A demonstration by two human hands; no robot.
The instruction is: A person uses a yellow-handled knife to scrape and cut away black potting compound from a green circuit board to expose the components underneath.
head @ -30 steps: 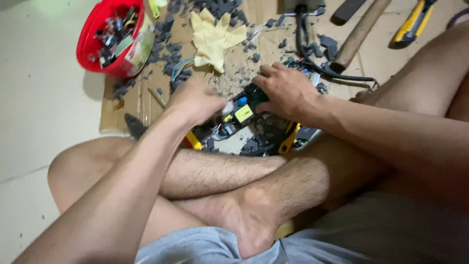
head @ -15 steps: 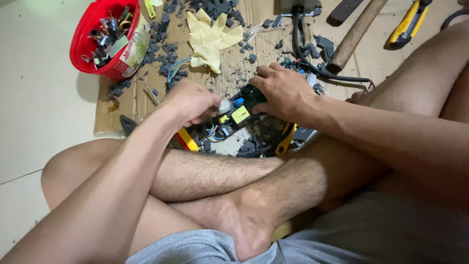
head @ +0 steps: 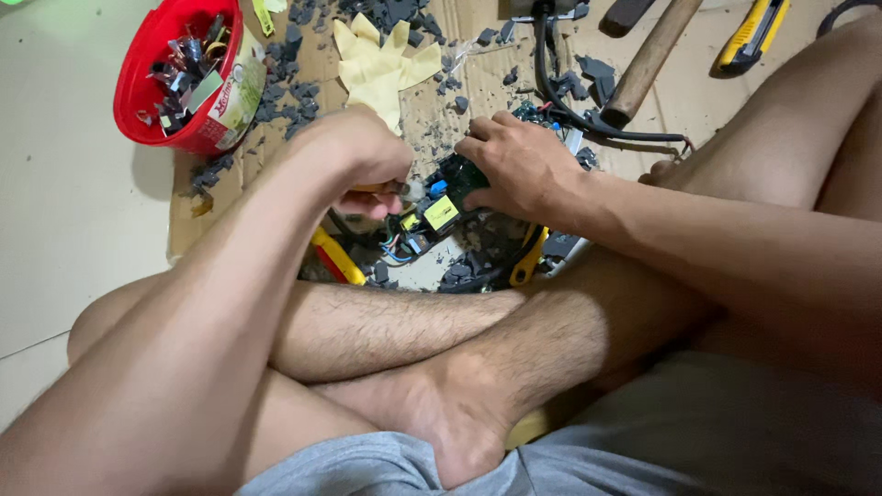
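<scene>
I sit cross-legged on the floor over a sheet of cardboard (head: 193, 216). My right hand (head: 519, 165) presses down on a small circuit board (head: 439, 207) with yellow and blue parts and holds it in place. My left hand (head: 363, 161) is closed around a thin tool with a yellowish handle, its tip at the board's left end. Most of the tool is hidden inside the fist.
A red bowl (head: 147, 55) of small electronic parts stands at the far left. A yellow glove (head: 381, 64), dark plastic fragments, a black cable (head: 560, 101), a wooden hammer handle (head: 648, 60), a yellow utility knife (head: 753, 32) and yellow-handled pliers (head: 335, 257) lie around.
My left hand has turned and lifted at the board's left end, its fist now closer to the camera. The view has shifted slightly. My right hand stays on the board.
</scene>
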